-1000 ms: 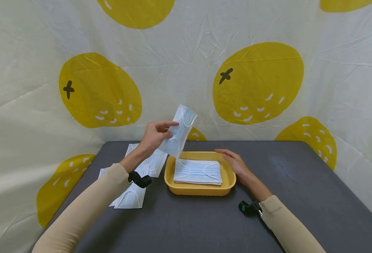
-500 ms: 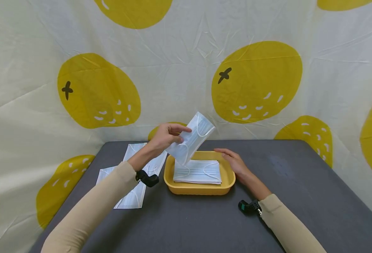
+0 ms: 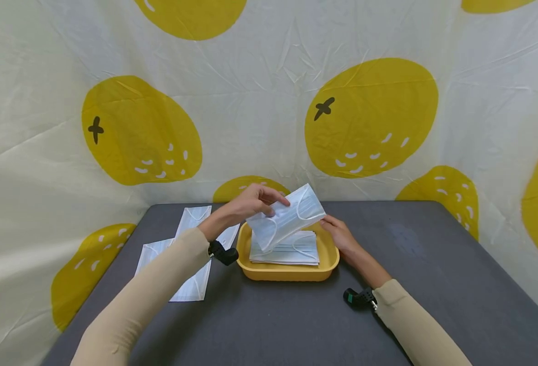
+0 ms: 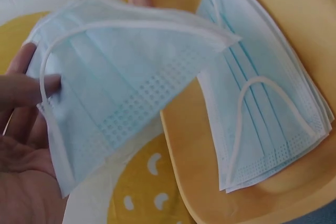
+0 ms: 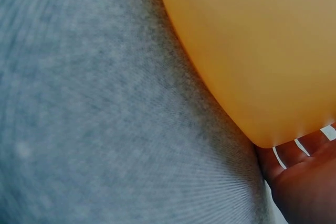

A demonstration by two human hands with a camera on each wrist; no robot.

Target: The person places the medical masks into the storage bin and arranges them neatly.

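My left hand (image 3: 250, 204) pinches a light blue face mask (image 3: 292, 216) by its left part, thumb on one side and fingers on the other. The mask hangs tilted above a yellow tray (image 3: 287, 274), apart from the stack of masks (image 3: 285, 255) lying in it. In the left wrist view the stacked masks (image 4: 262, 114) show white ear loops on top. My right hand (image 3: 342, 237) rests against the tray's right side; in the right wrist view its fingers touch the tray's outer wall (image 5: 262, 77), and the fingertips are out of sight.
Several more masks (image 3: 192, 284) lie loosely spread on the dark grey table (image 3: 292, 325), left of the tray and partly hidden behind my left arm. A pale curtain (image 3: 250, 127) with yellow fruit prints hangs behind the table.
My left hand has carried the face mask to the right and lower, tilting it closer to level over the tray. The right hand has stayed at the tray's side.
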